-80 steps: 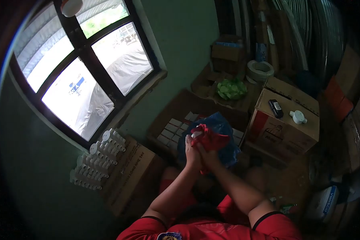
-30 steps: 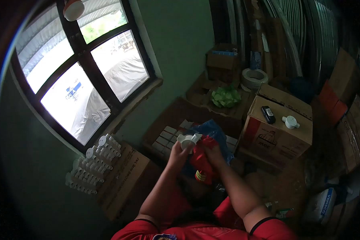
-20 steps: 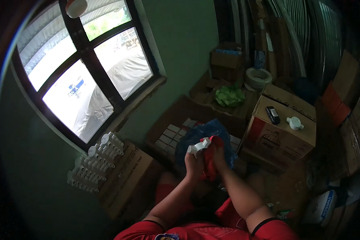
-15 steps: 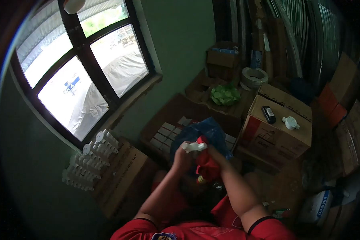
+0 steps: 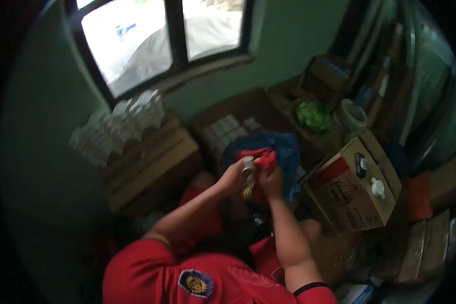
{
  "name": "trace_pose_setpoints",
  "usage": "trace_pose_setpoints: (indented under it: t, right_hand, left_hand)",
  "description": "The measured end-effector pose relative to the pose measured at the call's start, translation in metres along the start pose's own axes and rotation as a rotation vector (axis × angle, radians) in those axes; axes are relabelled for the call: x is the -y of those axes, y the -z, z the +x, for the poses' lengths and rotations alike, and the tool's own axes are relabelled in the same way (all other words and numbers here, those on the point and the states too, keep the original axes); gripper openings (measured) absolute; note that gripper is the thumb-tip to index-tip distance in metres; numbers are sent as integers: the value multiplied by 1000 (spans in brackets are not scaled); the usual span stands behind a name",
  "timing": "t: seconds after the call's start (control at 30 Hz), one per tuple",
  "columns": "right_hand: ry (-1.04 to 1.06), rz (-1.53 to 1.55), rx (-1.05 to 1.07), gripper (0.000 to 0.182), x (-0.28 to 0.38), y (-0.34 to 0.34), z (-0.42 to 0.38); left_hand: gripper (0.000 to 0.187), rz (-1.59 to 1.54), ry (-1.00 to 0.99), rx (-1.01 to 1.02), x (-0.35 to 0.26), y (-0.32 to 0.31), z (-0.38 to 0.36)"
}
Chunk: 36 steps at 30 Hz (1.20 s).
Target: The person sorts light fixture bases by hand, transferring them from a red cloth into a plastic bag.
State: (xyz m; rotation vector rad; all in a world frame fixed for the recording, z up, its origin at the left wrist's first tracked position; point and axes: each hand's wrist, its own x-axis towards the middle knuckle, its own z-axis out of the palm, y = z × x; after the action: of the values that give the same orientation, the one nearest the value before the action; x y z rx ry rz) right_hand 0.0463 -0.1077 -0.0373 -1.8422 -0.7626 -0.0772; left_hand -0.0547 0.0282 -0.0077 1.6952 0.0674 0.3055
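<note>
White plastic fitting [image 5: 248, 163] sits gripped in the left hand [image 5: 234, 176]; the right hand [image 5: 271, 181] presses a red cloth [image 5: 261, 161] against it, hands together.

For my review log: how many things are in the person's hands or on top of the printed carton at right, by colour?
White: 2, the fitting held in the hands and the round fitting on the carton.
Red: 1, the cloth.
Black: 1, a small device.
Total: 4.

Around you the floor [image 5: 339, 248] is crowded with cardboard boxes [image 5: 357, 190]; one on your left [image 5: 147, 162] carries stacked white fittings [image 5: 119, 124] under the window.
</note>
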Motion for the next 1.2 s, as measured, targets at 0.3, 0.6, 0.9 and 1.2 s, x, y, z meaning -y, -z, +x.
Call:
trace_pose_setpoints:
  t: [0.3,0.6,0.9,1.2]
  right_hand:
    - [-458,720,26,37,-31,-3,3]
    - [-20,200,-106,25,38,6,-1]
    - [-105,482,-76,20,43,3,-4]
    - [-241,787,-58,32,55,1,-13]
  left_hand:
    - [67,734,-400,7,-16,2,-18]
    - [69,-555,417,-53,-21,20,-11]
    - [71,164,141,-398,-2,23,-8]
    - [46,-409,467,-73,-12,26,-9]
